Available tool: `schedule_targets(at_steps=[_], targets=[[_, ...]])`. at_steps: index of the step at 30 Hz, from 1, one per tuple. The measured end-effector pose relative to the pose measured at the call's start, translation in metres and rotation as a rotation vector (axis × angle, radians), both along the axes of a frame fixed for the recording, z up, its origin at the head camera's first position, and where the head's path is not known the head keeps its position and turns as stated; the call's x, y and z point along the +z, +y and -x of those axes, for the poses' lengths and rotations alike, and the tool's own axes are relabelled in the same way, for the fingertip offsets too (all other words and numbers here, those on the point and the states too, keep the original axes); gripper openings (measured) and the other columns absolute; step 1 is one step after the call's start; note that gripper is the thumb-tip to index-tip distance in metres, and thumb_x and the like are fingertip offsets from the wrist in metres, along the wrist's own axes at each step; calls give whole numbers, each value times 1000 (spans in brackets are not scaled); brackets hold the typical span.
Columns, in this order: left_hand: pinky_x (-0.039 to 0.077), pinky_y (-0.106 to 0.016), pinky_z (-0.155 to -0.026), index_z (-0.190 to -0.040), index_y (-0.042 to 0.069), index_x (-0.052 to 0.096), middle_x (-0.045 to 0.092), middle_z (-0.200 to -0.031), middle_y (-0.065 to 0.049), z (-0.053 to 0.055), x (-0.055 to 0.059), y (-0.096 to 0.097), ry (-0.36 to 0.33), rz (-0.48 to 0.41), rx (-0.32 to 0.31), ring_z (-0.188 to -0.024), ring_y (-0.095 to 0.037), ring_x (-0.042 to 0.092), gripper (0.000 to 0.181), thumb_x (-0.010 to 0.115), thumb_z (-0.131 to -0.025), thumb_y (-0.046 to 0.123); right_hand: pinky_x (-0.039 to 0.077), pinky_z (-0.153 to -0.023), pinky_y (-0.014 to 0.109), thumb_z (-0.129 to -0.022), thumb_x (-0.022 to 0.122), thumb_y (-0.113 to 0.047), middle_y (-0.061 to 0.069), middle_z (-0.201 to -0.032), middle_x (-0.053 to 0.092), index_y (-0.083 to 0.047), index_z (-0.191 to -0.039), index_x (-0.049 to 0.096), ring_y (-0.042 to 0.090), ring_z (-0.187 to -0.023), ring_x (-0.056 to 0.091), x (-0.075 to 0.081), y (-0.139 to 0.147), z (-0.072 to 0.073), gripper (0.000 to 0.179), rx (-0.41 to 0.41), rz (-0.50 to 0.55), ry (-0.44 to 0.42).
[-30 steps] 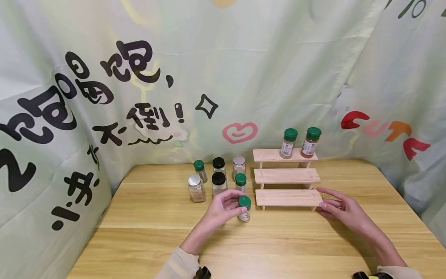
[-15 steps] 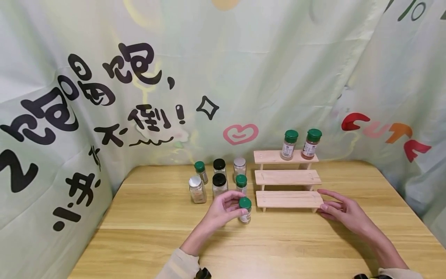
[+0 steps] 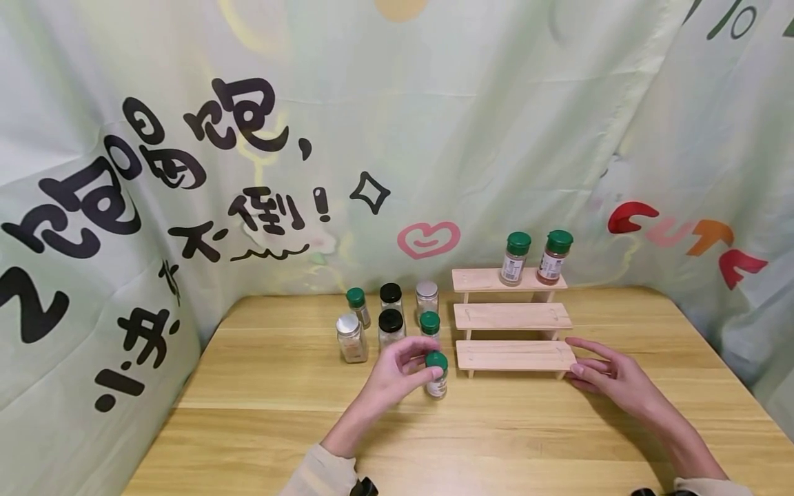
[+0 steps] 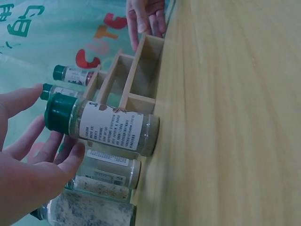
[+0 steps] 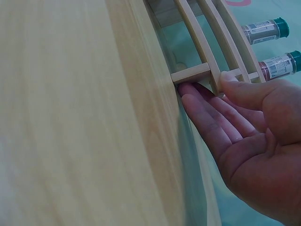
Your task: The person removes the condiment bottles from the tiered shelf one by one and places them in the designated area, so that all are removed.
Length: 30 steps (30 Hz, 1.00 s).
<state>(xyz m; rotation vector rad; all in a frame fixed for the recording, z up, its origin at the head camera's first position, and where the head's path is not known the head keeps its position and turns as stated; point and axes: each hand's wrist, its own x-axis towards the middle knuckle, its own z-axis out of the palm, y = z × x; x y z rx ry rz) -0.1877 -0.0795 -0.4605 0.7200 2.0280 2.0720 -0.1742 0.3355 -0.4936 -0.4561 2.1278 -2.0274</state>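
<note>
A green-capped spice jar (image 3: pixel 437 386) stands upright on the table, its label facing the camera in the left wrist view. My left hand (image 3: pixel 397 372) is loosely around its cap, the fingers (image 4: pixel 73 157) beside it and the thumb tip just off it in the left wrist view. At the right, my right hand (image 3: pixel 614 379) holds the end of the lowest board of a three-step wooden shelf (image 3: pixel 511 353). In the right wrist view its thumb (image 5: pixel 230 84) lies against the board end, with other fingers reaching beneath. Two green-capped jars (image 3: pixel 513 265) (image 3: pixel 551 263) stand on the top step.
Left of the shelf is a group of jars: two black-capped jars (image 3: pixel 391 327) (image 3: pixel 391 295), two silver-capped jars (image 3: pixel 351 341) (image 3: pixel 426 297) and more green-capped ones (image 3: pixel 429 324) (image 3: pixel 357 306). A printed cloth (image 3: pixel 347 103) hangs behind the wooden table (image 3: pixel 496 441).
Both hands, the jar and the shelf keep their places. The head view shifts very slightly.
</note>
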Motion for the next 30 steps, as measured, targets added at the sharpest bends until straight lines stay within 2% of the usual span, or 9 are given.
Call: schedule_targets(at_steps=[6, 12, 16, 19, 24, 30], targets=[[47, -40, -111, -126, -8, 62, 66, -125, -14, -1, 7, 3, 57, -8, 44, -124, -44, 57, 39, 76, -91, 1, 61, -84, 31, -104, 53, 5, 1, -112, 75, -21, -145, 56, 18, -101, 73, 0, 0, 0, 49, 0, 0, 2], [45, -52, -111, -124, -4, 64, 64, -126, -25, -1, 16, 10, 121, -40, 68, -123, -42, 59, 34, 75, -91, -1, 61, -84, 31, -104, 52, 5, 1, -112, 75, -21, -145, 56, 17, -101, 73, -1, -1, 0, 49, 13, 10, 13], [47, -50, -109, -124, -2, 65, 65, -126, -24, 1, 22, 17, 138, -42, 74, -122, -38, 61, 35, 75, -92, 0, 61, -84, 31, -104, 52, 5, 2, -112, 76, -20, -146, 56, 17, -101, 73, -1, 0, -1, 48, 12, 11, 11], [48, -46, -109, -125, 1, 66, 67, -126, -18, 2, 29, 24, 149, -36, 82, -121, -33, 62, 35, 76, -92, 4, 61, -84, 31, -104, 53, 5, 3, -112, 76, -19, -146, 55, 16, -101, 73, -1, -1, -1, 48, 6, 3, 7], [49, -46, -109, -125, 1, 66, 68, -125, -13, 9, 41, 38, 163, -68, 96, -119, -28, 64, 34, 76, -92, 3, 61, -84, 31, -104, 53, 5, 2, -112, 76, -15, -147, 54, 17, -101, 73, -1, -1, -1, 47, 2, 1, 6], [48, -48, -110, -126, -1, 64, 65, -128, -19, 14, 51, 54, 173, -100, 90, -120, -32, 63, 35, 75, -93, 3, 61, -84, 31, -104, 52, 5, 2, -112, 76, -19, -146, 55, 17, -101, 73, 0, -1, -1, 48, 11, 6, 10]])
